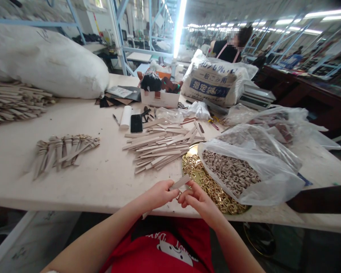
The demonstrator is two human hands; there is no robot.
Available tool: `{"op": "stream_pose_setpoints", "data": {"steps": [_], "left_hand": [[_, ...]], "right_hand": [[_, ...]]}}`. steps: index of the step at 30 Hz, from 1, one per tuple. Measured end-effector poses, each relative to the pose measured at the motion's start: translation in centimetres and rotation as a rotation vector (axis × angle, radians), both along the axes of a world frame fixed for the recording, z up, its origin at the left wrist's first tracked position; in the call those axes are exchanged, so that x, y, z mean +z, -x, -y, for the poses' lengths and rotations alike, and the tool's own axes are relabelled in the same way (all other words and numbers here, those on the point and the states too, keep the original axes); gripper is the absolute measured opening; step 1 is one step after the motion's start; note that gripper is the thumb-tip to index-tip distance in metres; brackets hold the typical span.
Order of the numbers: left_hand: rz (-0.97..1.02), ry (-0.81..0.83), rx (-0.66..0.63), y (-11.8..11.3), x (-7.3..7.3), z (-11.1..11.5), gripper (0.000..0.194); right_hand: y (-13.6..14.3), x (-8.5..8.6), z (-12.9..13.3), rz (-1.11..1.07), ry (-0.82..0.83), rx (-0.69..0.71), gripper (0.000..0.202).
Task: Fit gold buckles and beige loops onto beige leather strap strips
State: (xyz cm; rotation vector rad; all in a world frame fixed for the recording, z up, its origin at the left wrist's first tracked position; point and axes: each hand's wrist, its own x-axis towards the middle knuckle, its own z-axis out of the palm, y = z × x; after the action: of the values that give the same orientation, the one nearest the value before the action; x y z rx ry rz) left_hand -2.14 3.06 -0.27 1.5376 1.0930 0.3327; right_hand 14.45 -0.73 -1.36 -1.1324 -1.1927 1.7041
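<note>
A pale beige strap strip [180,182] is pinched in my left hand [162,194], close to the table's front edge. My right hand [198,198] is at the strip's far end, with its index finger touching it and the other fingers curled. A small metal glint shows between the hands, possibly a buckle partly covered by fingers. Ahead lies a loose pile of similar strips [161,148]. Beside my right hand is a round tray of gold metal buckles [216,191]. An open plastic bag of small beige loops [230,170] partly overlaps it.
Bundled straps with gold fittings [66,149] lie left. Behind are a phone [136,123], a white roll [125,116], a filled white box [160,98] and a printed sack [213,81]. A large white sack [53,62] stands far left. One person [227,49] is beyond the table.
</note>
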Motion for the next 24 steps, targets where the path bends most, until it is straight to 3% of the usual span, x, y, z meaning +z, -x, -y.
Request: {"op": "stream_pose_setpoints", "data": {"steps": [4,9,12,15,18,24], "left_hand": [[0.023,0.147,0.01,-0.3,0.4,0.4,0.017],[0.106,0.209,-0.006,-0.5,0.3,0.4,0.025],[0.164,0.178,0.099,-0.1,-0.1,0.3,0.028],[0.129,0.142,0.115,0.5,-0.5,0.7,0.029],[0.012,0.04,0.024,1.1,-0.9,1.2,0.029],[-0.2,-0.375,-0.084,1.1,-1.2,1.7,0.03]], "right_hand": [[0.0,-1.2,-0.1,0.078,-0.103,-0.072,0.03],[0.4,-1.8,-0.3,-0.021,-0.04,-0.045,0.041],[0.3,-2.0,-0.4,-0.099,0.024,-0.166,0.039],[0.2,-2.4,-0.7,-0.235,0.147,-0.39,0.03],[0.3,-2.8,-0.9,-0.378,0.243,-0.536,0.027],[0.9,-2.7,-0.6,-0.435,0.358,-0.483,0.029]]}}
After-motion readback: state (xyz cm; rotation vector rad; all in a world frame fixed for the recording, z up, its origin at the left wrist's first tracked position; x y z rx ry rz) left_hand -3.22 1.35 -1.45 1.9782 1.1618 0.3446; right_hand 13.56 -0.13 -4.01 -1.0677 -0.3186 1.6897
